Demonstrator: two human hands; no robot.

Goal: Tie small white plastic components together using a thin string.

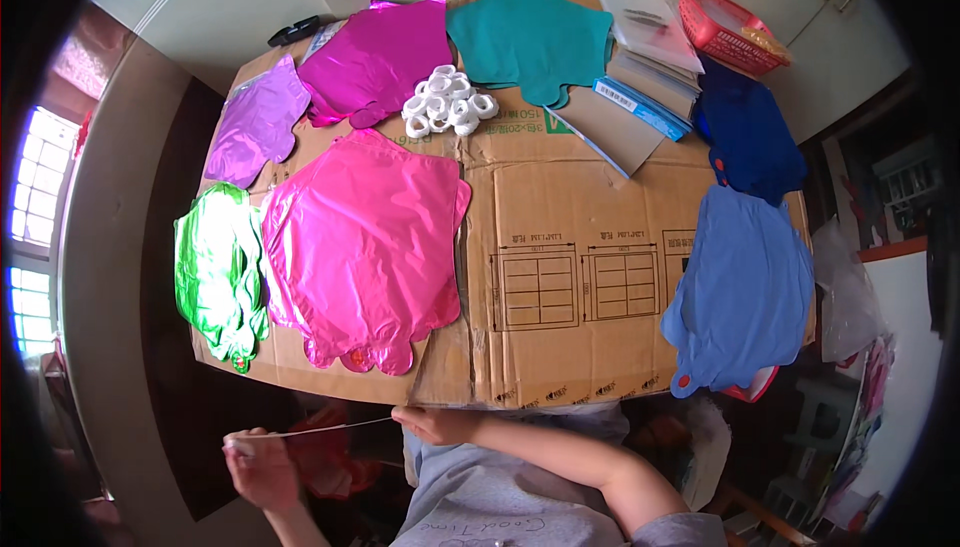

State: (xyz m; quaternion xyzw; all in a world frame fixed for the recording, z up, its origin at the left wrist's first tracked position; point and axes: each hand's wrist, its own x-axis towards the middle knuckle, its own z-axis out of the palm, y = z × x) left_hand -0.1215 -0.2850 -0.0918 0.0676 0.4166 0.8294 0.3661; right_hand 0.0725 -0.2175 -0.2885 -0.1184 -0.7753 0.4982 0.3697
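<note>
Apparently a thin white ribbon (325, 428) is being drawn straight, stretched taut just off the near edge of the cardboard-covered desk (570, 202), toward the left. The left hand (262, 472) has its fingers closed around one end; the right hand (432, 425) pinches the other. Next probably calls for keeping both grips steady. Beyond, a large pink foil piece (365, 257) lies near left, white rolls (445, 102) far, and a light-blue piece (745, 287) right.
</note>
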